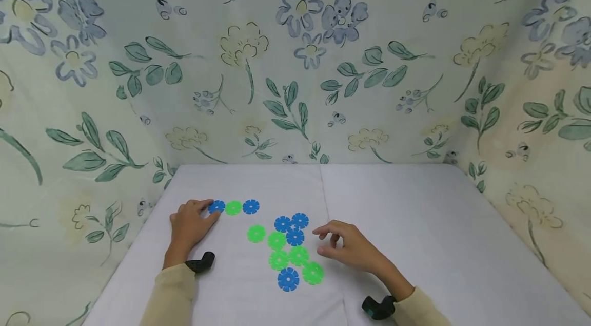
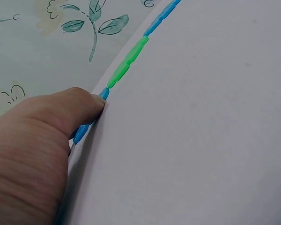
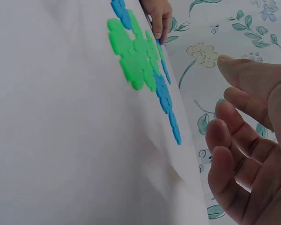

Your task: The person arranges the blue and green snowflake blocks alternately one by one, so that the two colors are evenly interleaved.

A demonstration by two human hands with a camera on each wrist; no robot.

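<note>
Where the floral backdrop [image 1: 83,161] meets the white tabletop [image 1: 138,274], left arm comes in: beige left sleeve [image 1: 171,298], then left hand [image 1: 190,226], black left wrist unit [image 1: 201,263] on its inner side. Left hand pinches the end blue disc [image 1: 217,207] by its rim, thumb on the near edge, index on the far edge; remaining fingers bent, detail hidden. Disc is notched, flat on the cloth, and starts a row of three. Next right: middle green disc [image 1: 233,208], then third blue disc [image 1: 251,207], all in line edge to edge; can't tell if rims actually touch.

Lower and further right, loose pile, flat on the table. Lone green disc [image 1: 256,233] at its left side, small gap to the rest. Then upper green disc [image 1: 277,240], lower green disc [image 1: 278,260], three blue discs [image 1: 295,237] bunched at the top, bottom blue disc [image 1: 288,279], inner green disc [image 1: 298,255], right green disc [image 1: 313,273]. Packed close; can't confirm overlaps.

Just right of the pile: right hand [image 1: 348,246], clear of the discs, fingers loosely bent, thumb and index apart. Black right wrist unit [image 1: 378,308] below, then beige right sleeve [image 1: 422,310].
</note>
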